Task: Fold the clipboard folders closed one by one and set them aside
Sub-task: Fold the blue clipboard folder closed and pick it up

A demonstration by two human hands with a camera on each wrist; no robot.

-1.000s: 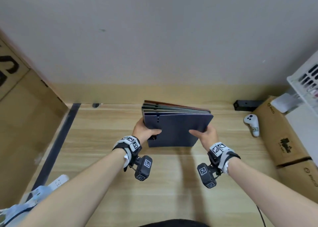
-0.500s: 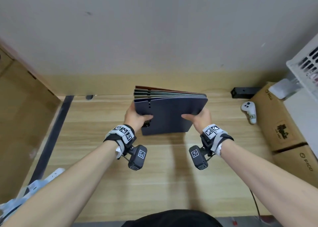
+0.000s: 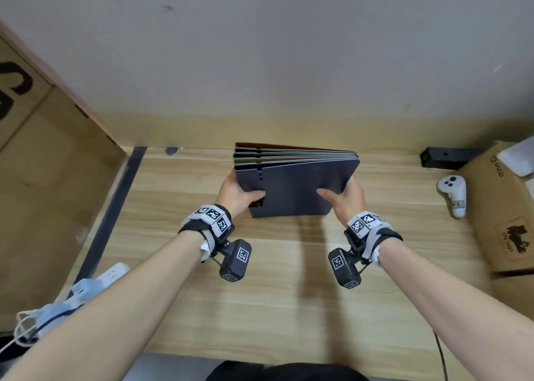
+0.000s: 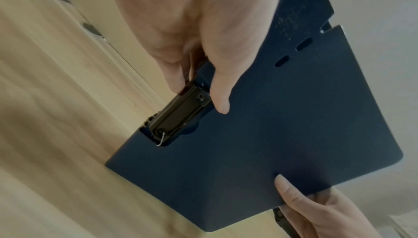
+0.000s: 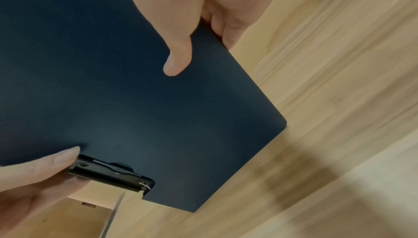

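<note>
Across the wooden desk [image 3: 179, 265], which runs to a pale wall [image 3: 260, 48], cardboard boxes stand at both sides: one box [image 3: 43, 178] on the left, another [image 3: 497, 221] on the right. Compared with half a second ago, the desk's far edge sits lower in the head view and the left box shows more of its printed face.

Near the back edge, both hands hold a stack of folders [image 3: 291, 189] off the desk, tilted, navy cover on top and edges of other colours fanned behind it. Against the earlier frame the stack sits much the same between the hands, angled a little more, its right corner higher.

On the stack's left side, the left hand [image 3: 237, 192] grips it, thumb curled over the cover beside the black clip [image 4: 181, 114], fingers underneath. Opposite it, the right hand [image 3: 345, 197] grips the right edge, thumb flat on the cover, fingers wrapped below. Both grips match those in the earlier frame.

By the right box lies a white controller [image 3: 453, 192], with a black device [image 3: 445, 158] behind it against the wall. At the lower left sits a power strip [image 3: 95, 282].
</note>
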